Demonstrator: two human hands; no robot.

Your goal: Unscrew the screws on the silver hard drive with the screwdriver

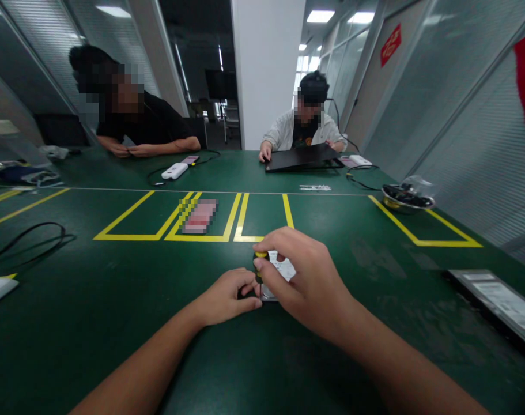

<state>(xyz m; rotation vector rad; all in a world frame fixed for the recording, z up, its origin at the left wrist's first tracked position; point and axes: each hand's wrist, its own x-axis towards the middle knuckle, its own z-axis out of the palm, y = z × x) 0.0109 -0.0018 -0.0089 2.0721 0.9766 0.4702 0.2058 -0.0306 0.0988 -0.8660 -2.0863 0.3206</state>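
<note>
My right hand [303,276] grips a small screwdriver with a yellow and black handle [259,259], held upright over a small silver device with a white label [283,270] on the green table. My left hand [227,297] rests beside it, fingers pinching the device's near left edge. Both hands hide most of the device.
Yellow tape boxes [167,222] mark the green table [115,323]; one holds a pink item [199,216]. A metal bowl [407,199] sits far right, a flat packet [499,302] at right, a cable [24,239] at left. Two people sit across, one with a black laptop [303,157].
</note>
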